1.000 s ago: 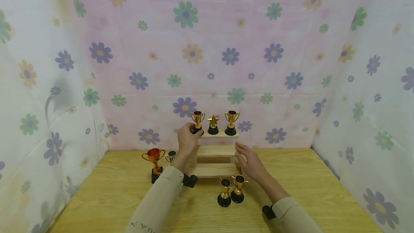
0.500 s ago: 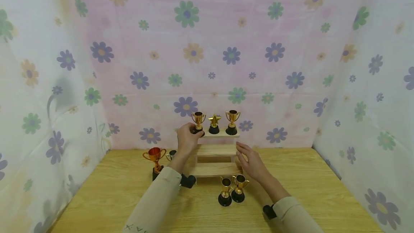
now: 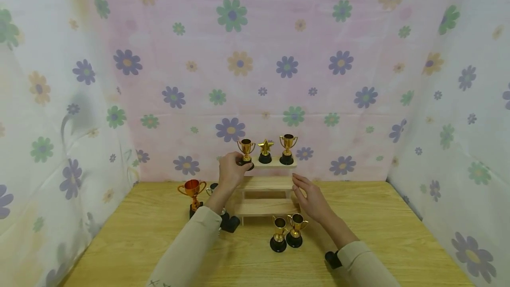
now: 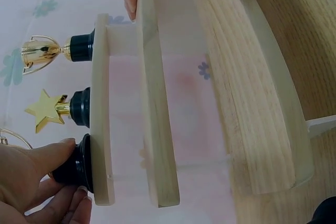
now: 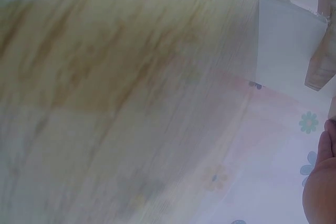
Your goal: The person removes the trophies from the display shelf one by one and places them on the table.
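My left hand (image 3: 232,172) pinches the black base of a gold cup trophy (image 3: 246,147) at the left end of the top shelf. In the left wrist view, thumb and fingers lie around that base (image 4: 79,166), which meets the shelf board. Beside it on the same board stand a gold star trophy (image 3: 265,148) and another gold cup trophy (image 3: 287,147), both upright. My right hand (image 3: 312,198) rests at the right end of the middle step of the wooden tiered stand (image 3: 264,184), fingers fairly straight, holding nothing. In the right wrist view only part of this hand (image 5: 321,187) shows.
Two gold cup trophies (image 3: 279,233) stand on the wooden table (image 3: 358,229) before the stand. Left of it are an orange-bronze cup trophy (image 3: 193,191) and a silver one (image 3: 213,188), partly hidden by my left arm. Flowered cloth (image 3: 255,56) hangs behind and at the sides.
The head view has shifted slightly, moving the scene a little. My left hand stays on the trophy base, and my right hand stays at the middle step.
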A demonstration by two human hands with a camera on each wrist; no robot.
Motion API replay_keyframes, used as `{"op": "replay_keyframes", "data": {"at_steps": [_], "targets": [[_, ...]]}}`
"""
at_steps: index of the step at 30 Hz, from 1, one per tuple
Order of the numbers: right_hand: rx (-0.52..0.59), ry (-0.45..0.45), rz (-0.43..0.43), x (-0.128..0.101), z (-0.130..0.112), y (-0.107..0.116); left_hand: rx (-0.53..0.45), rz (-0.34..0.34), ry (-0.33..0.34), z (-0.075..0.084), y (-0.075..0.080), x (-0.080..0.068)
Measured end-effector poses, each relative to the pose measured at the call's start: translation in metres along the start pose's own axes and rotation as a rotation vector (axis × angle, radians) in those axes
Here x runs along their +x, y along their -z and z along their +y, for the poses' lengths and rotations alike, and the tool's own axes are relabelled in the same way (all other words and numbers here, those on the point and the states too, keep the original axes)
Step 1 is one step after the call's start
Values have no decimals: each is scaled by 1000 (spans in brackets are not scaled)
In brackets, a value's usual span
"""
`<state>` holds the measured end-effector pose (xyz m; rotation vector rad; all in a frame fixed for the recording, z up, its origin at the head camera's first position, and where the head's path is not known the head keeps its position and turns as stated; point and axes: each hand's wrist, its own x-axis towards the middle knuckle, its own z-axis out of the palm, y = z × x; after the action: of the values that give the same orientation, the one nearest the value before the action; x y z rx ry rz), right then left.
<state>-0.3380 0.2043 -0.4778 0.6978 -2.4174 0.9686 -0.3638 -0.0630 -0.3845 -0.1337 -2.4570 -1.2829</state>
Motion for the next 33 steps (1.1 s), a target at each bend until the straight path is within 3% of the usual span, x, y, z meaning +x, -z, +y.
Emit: {"op": "replay_keyframes", "data": {"at_steps": [15,22,33], "targets": [[16,-24,-25,1,-1,3,42,-21,-40,2,3,-8],[13,-33,-29,0,0,3,28,-14,-96,4,1,-24],[6,-25,-14,0,-1,2,47,-33,-101,-4,-12,-39]]}}
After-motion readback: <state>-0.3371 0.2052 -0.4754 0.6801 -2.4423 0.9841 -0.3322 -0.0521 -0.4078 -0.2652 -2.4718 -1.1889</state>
